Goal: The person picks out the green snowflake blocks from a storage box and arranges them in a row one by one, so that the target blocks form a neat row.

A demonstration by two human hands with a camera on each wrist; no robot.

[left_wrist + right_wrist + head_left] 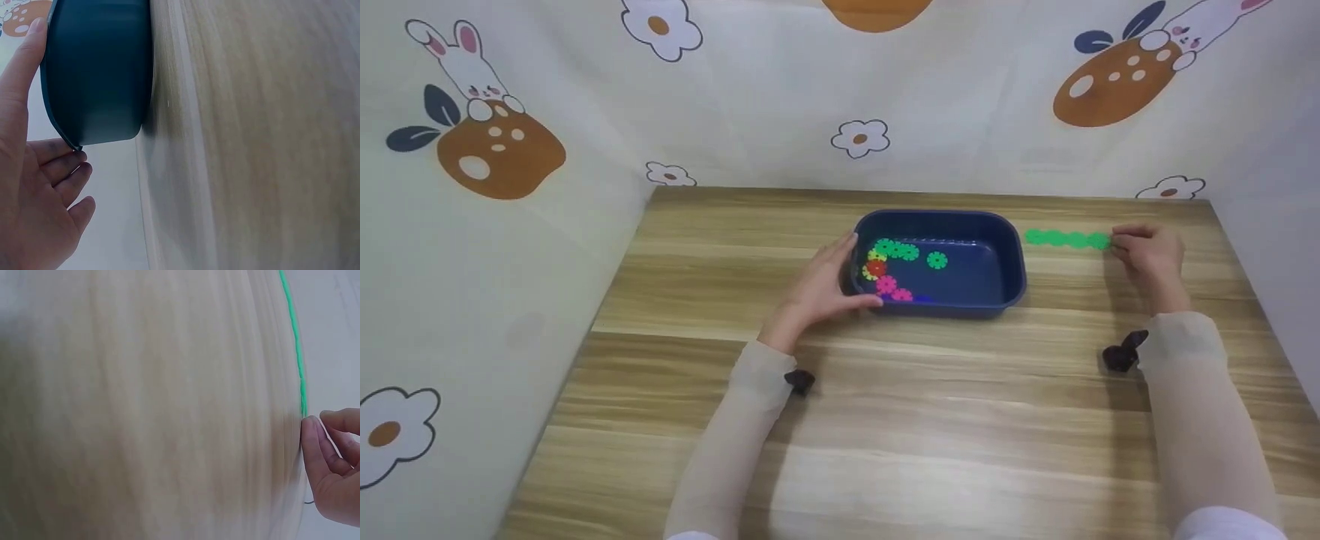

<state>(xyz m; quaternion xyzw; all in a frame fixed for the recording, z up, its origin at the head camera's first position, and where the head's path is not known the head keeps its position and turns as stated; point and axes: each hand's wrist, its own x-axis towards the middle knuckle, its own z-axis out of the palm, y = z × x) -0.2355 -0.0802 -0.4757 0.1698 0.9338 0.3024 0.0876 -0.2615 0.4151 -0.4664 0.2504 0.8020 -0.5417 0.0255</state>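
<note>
A dark blue plastic tub (952,309) stands on the wooden table. My left hand (817,289) holds its left end, the thumb along the front rim and the fingers at the left side; the left wrist view shows that hand (34,197) around the tub's edge (95,73). At the right, a straight row of linked green snowflake discs (1066,238) lies flat on the table. My right hand (1151,259) has its fingertips at the row's right end. In the right wrist view, the thumb of that hand (332,467) touches the end of the green row (297,343).
Inside the tub lie more snowflake discs: linked green ones (896,250), a single green one (937,260), a red one (876,268), pink ones (886,284) and some yellow and blue. Patterned cloth (765,97) encloses the table (930,420) at the back and sides.
</note>
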